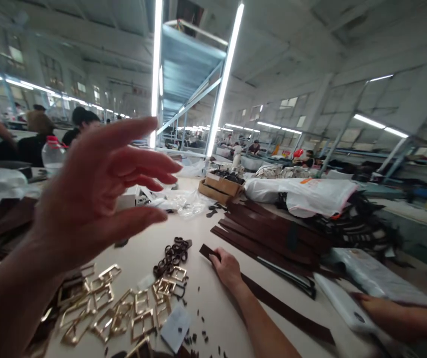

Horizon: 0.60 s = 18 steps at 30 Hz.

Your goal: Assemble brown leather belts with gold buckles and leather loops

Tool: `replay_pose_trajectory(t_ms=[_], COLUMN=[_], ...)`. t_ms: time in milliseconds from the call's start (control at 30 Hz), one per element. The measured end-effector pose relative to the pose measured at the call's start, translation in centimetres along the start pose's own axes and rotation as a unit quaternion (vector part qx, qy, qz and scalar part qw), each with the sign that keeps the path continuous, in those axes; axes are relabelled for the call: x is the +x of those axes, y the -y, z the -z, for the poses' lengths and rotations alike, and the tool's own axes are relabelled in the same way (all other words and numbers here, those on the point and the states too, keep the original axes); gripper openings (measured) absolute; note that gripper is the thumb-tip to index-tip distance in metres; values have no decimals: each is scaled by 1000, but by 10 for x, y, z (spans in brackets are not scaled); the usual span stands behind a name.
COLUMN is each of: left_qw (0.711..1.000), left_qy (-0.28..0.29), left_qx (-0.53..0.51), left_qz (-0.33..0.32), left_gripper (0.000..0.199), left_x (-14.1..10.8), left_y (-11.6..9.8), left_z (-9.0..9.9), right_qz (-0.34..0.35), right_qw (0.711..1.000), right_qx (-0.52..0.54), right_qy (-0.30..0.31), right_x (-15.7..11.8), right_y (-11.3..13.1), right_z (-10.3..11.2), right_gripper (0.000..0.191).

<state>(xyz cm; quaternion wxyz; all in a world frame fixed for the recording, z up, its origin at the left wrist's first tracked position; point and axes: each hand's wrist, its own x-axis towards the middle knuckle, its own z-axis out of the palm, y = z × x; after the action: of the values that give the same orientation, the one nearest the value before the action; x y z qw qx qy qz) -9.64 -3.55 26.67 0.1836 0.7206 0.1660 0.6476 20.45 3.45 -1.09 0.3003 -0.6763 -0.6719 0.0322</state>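
My left hand [97, 184] is raised close to the camera, fingers spread and curved, with nothing in it. Lower down, my right hand [228, 268] pinches a dark brown leather strap [288, 311] near its far end. The strap lies along the white tabletop and runs under my wrist toward the lower right. Left of that hand are small brown leather loops [172, 256] in a heap. Gold-coloured belt buckles [143, 324] lie scattered below my left hand, beside a small pale square [176, 325] and several tiny dark bits.
More brown straps [273, 231] are stacked at the right, behind my right hand. Beyond them are a cardboard box [217, 191] and a white plastic bag [303, 194]. Another person's hand [381, 308] touches a white phone-like object [344, 303]. A red-capped bottle [53, 156] stands far left.
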Motion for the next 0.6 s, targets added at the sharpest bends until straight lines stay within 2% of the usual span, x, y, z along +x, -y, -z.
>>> replay_pose_trajectory(t_ms=[67,133,233,333,467,600], left_qw=[997,986,962,939,932,935], left_qy=[74,120,149,160,176,171], left_qx=[-24,-55,-85,-104,-108,-87], left_qz=[23,97,214,287,298,300], left_gripper=[75,81,86,87,91,89], left_x=[24,47,72,85,94,102], left_y=[20,45,82,106,119,124], left_z=[-5,-13,-31,-52,-75,-86], right_qz=[-3,-9,-12,-10,-15,-32], right_qw=[1000,1000,999,998,997,997], right_qx=[8,19,35,55,66,67], right_qy=[-5,-5,-8,-18,-26,-17], right_x=[0,-1,-2,-3,-4,-2], right_y=[0,0,0,0,3,5], right_z=[0,-1,-2,-3,-2,-1], right_gripper=[15,15,13,10,11,13])
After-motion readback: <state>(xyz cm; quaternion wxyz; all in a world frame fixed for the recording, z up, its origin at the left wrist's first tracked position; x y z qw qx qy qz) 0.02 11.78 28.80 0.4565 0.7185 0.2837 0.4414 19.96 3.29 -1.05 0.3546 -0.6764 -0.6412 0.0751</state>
